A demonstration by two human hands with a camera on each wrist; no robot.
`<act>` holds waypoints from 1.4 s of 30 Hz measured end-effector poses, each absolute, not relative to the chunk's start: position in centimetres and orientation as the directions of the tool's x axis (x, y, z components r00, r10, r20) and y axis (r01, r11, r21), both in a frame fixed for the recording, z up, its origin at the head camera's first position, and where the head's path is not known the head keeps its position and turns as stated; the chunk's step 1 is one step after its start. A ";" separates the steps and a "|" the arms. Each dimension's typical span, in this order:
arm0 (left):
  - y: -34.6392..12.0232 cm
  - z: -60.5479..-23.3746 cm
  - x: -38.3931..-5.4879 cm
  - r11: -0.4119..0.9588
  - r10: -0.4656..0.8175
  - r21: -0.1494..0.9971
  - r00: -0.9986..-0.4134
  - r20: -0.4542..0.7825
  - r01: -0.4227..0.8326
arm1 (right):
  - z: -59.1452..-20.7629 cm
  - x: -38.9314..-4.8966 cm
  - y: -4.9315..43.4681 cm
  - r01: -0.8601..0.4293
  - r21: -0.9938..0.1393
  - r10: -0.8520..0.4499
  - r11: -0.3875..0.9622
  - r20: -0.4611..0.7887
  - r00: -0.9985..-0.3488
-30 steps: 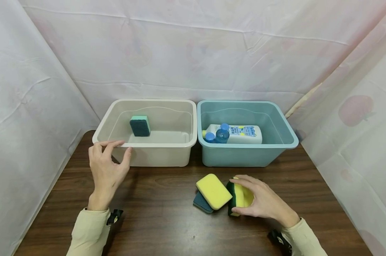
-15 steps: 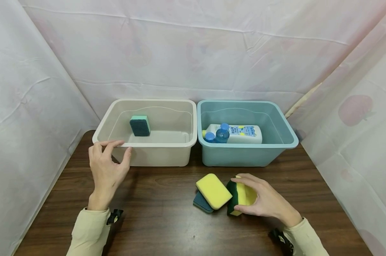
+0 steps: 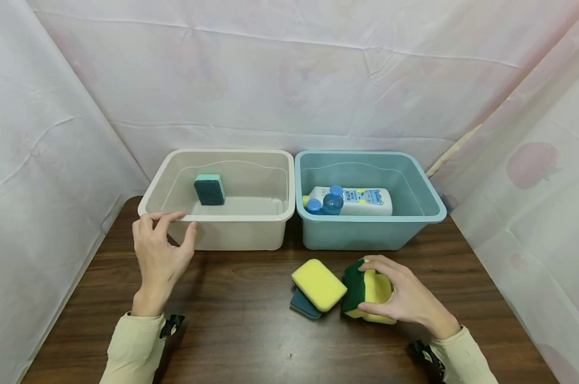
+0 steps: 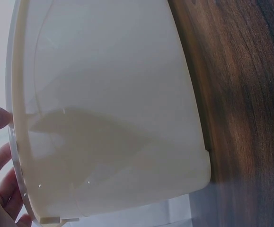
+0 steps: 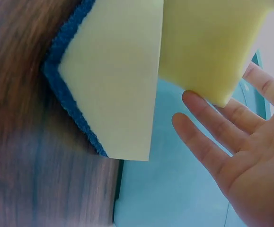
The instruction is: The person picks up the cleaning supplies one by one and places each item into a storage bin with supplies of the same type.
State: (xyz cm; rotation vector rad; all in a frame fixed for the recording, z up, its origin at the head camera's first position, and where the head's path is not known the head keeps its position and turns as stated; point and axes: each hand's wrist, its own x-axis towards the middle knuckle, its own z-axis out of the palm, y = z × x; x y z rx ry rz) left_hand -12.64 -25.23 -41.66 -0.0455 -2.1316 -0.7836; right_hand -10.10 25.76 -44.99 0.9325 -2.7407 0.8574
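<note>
In the head view my right hand [image 3: 404,296] grips a yellow sponge with a green scouring face [image 3: 354,288] between thumb and fingers, tilted so the green faces left. Partly hidden beneath the hand, another yellow sponge [image 3: 387,319] lies on the table; in the right wrist view this sponge [image 5: 122,85] has a dark scouring layer on its underside. Left of it, a yellow sponge [image 3: 320,285] rests across a dark-faced sponge [image 3: 305,305]. My left hand [image 3: 162,258] touches the front rim of the beige bin [image 3: 236,234], fingers over the edge and thumb outside.
A green sponge with a dark face [image 3: 210,190] stands inside the beige bin. Beside that bin is a blue bin [image 3: 352,234] holding a white bottle [image 3: 366,201] and small blue-capped bottles [image 3: 334,201]. White curtains [image 3: 289,80] enclose the wooden table [image 3: 251,341].
My right hand has moved slightly right and tilted the gripped sponge, showing more of its green face. More of the sponge beneath is visible. The left hand has stayed put.
</note>
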 end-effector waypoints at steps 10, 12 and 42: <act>-25.3 -41.8 -12.6 0.809 -0.220 0.509 -0.652 0.726 0.294 | -44.3 -10.1 26.5 -0.590 -0.509 -0.508 0.627 0.306 -0.805; -25.3 -41.8 -12.6 0.807 -0.223 0.511 -0.649 0.727 0.295 | -44.2 -10.0 26.6 -0.589 -0.515 -0.506 0.623 0.308 -0.805; -25.4 -41.8 -12.5 0.810 -0.216 0.502 -0.641 0.736 0.303 | -44.3 -9.8 26.8 -0.633 -0.543 -0.487 0.552 0.406 -0.773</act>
